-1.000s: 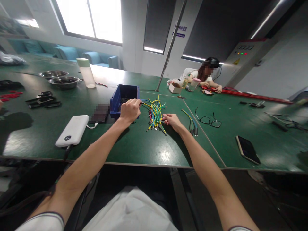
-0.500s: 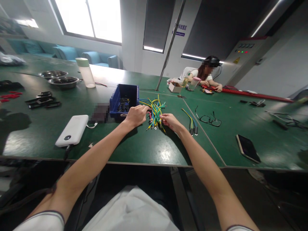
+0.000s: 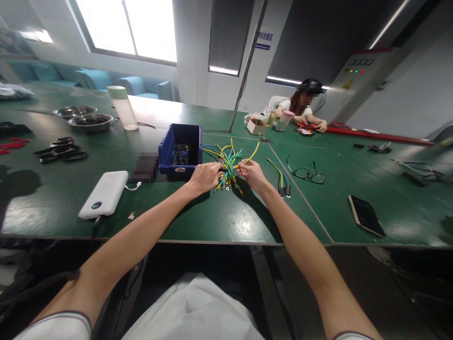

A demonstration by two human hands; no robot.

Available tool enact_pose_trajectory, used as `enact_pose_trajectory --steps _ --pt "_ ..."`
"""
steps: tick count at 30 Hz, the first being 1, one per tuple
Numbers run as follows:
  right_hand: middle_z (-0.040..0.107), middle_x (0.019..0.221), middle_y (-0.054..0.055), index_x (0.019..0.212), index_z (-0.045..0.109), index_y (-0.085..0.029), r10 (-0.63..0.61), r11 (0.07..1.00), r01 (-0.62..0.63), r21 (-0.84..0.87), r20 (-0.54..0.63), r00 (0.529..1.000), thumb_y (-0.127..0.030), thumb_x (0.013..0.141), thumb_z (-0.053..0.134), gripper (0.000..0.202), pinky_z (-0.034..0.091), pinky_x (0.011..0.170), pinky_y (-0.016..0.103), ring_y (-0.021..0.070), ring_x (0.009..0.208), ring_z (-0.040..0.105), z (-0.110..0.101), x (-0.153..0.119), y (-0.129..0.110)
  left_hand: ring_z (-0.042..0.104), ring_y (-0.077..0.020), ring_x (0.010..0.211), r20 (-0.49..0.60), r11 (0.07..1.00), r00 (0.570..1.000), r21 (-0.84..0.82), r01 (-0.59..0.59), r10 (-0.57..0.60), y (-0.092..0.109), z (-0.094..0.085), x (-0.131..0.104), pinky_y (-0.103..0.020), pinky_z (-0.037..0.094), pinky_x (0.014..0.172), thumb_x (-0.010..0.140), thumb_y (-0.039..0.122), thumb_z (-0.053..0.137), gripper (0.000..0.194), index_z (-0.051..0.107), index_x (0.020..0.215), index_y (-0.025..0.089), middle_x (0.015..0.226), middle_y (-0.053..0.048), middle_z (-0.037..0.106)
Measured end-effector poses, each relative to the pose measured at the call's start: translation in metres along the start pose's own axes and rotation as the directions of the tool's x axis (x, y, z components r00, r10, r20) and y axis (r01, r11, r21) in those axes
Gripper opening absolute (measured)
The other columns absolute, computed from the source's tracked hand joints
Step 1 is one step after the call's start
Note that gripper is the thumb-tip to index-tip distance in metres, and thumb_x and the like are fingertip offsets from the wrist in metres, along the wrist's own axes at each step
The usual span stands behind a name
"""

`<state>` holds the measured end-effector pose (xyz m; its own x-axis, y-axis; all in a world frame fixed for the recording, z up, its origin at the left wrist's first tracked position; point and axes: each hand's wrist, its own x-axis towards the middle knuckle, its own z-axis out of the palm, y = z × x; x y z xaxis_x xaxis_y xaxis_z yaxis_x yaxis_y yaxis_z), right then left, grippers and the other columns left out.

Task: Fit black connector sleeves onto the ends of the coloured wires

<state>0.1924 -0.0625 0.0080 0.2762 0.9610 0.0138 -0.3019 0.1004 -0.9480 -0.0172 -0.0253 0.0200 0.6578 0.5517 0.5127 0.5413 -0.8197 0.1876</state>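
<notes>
My right hand (image 3: 252, 174) pinches a yellow wire (image 3: 254, 153) close to its ring terminal, which points left toward my other hand; the wire's free end sticks up to the upper right. In my left hand (image 3: 208, 176) the fingers are closed on a small black sleeve (image 3: 223, 169), partly hidden by the fingertips. Between and beneath both hands lies a loose pile of yellow, green and blue wires (image 3: 230, 178) with ring terminals. A blue bin (image 3: 163, 158) with black pieces in it stands behind my left hand. Right of my hands lie several wires with black sleeves (image 3: 282, 182).
Eyeglasses (image 3: 309, 176) and a phone (image 3: 365, 215) lie to the right. On the left are a white power bank (image 3: 105, 194), a bottle (image 3: 123, 111), metal bowls (image 3: 91, 123) and black parts (image 3: 61, 151). A pole (image 3: 244, 75) rises behind. Across the table a person (image 3: 304, 106) works.
My right hand has drawn a yellow wire out of the pile and now holds it with its free end raised. My left hand has shifted slightly, with the black sleeve in its fingers.
</notes>
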Motion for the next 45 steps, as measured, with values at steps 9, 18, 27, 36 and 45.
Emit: enact_pose_trajectory --steps 9,18,27,36,45 --pt "0.066 0.069 0.000 0.074 0.059 -0.018 -0.046 0.999 0.046 -0.016 0.011 0.999 -0.025 0.058 0.085 0.031 0.054 0.058 0.018 0.0085 0.058 0.062 0.006 -0.008 -0.004 0.068 -0.0215 0.094 -0.021 0.994 0.997 -0.078 0.078 -0.080 0.001 0.005 0.000 -0.030 0.049 0.078 0.090 0.026 0.054 0.016 0.064 0.101 0.021 0.102 -0.004 0.072" --pt "0.064 0.072 -0.001 0.074 0.058 -0.019 -0.065 0.993 0.068 -0.093 0.034 0.997 -0.032 0.056 0.087 0.036 0.054 0.063 0.021 0.0084 0.060 0.061 0.011 -0.011 -0.003 0.068 -0.0219 0.095 -0.052 0.987 0.992 -0.124 0.106 -0.113 0.000 0.005 0.001 -0.032 0.051 0.080 0.089 0.027 0.055 0.017 0.066 0.101 0.021 0.103 -0.005 0.072" --pt "0.065 0.069 -0.001 0.075 0.058 -0.018 -0.070 0.993 0.077 -0.091 0.072 0.995 -0.035 0.052 0.088 0.041 0.053 0.063 0.022 0.0090 0.060 0.062 0.013 -0.013 -0.001 0.067 -0.0222 0.095 -0.052 0.989 0.995 -0.128 0.079 -0.086 0.000 0.006 0.000 -0.032 0.050 0.081 0.089 0.028 0.055 0.018 0.065 0.102 0.021 0.104 -0.005 0.072" --pt "0.065 0.070 -0.002 0.074 0.060 -0.019 -0.024 0.993 0.039 -0.112 0.133 0.991 -0.035 0.052 0.089 0.040 0.053 0.069 0.025 0.0104 0.065 0.063 0.013 -0.015 -0.001 0.067 -0.0216 0.094 -0.049 0.989 0.998 -0.143 0.024 -0.031 0.000 0.007 0.000 -0.031 0.050 0.079 0.090 0.028 0.054 0.019 0.065 0.103 0.020 0.102 -0.006 0.071" --pt "0.069 0.076 -0.001 0.075 0.054 -0.021 0.013 0.996 -0.001 -0.089 0.135 0.991 -0.032 0.051 0.089 0.044 0.055 0.071 0.028 0.0115 0.067 0.064 0.013 -0.016 -0.003 0.067 -0.0205 0.094 -0.052 0.987 0.998 -0.161 -0.025 0.017 0.000 0.008 -0.001 -0.030 0.050 0.078 0.091 0.030 0.053 0.022 0.066 0.108 0.022 0.103 -0.005 0.071"
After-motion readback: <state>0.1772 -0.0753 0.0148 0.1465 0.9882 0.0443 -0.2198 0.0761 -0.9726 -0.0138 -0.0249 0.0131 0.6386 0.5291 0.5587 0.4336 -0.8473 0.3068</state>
